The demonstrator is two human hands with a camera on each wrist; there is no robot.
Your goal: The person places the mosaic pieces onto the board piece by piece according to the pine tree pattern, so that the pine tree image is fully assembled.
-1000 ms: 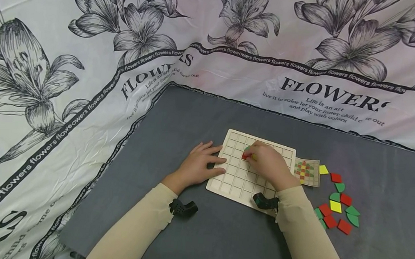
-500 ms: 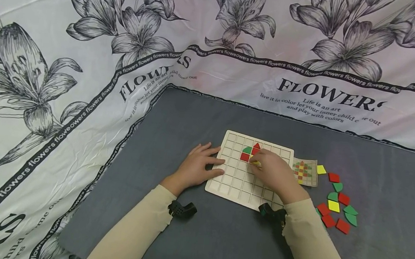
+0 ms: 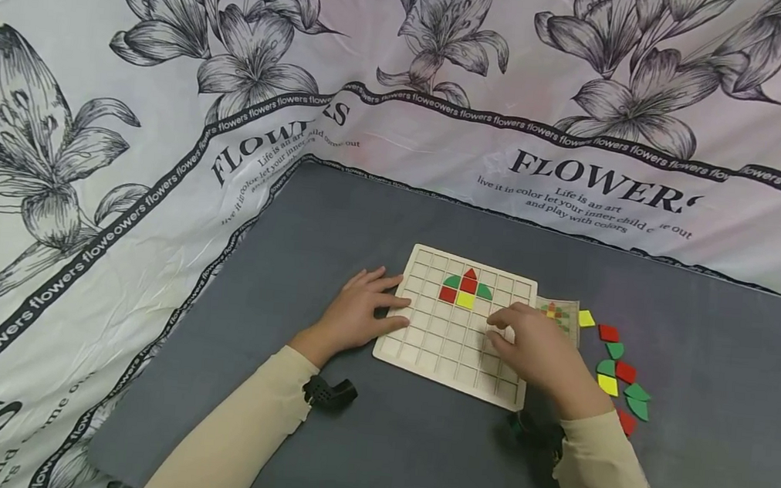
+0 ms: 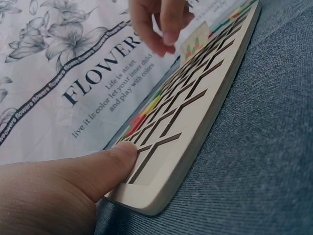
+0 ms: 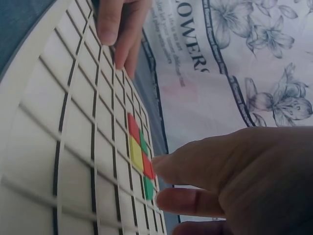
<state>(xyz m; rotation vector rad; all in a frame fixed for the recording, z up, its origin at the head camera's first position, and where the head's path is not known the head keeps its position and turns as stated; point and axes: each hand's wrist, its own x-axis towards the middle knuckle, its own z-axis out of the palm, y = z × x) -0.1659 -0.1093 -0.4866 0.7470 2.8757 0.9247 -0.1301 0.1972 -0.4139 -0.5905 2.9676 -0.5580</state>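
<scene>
A pale wooden grid board (image 3: 424,332) lies on the grey tabletop. On its far half sit a red triangle (image 3: 471,273), two red squares, one of them (image 3: 448,294) at the left, a yellow square (image 3: 465,300) and two green quarter-round tiles, one (image 3: 485,292) at the right. My left hand (image 3: 354,314) rests with spread fingers along the board's left edge; in the left wrist view its thumb (image 4: 120,154) presses on the rim. Over the board's right side hovers my right hand (image 3: 538,346), thumb and fingers apart, holding nothing visible.
A small pattern card (image 3: 569,314) pokes out beyond the board's right edge, partly behind the right hand. Loose tiles lie farther right, among them a yellow one (image 3: 607,385) and a green one (image 3: 637,408). A flower-printed cloth (image 3: 427,146) borders the table's far and left sides.
My right hand has let go of the yellow square and drawn back to the right, uncovering the tiles on the board. The left hand stays at the board's edge. The head view has shifted slightly.
</scene>
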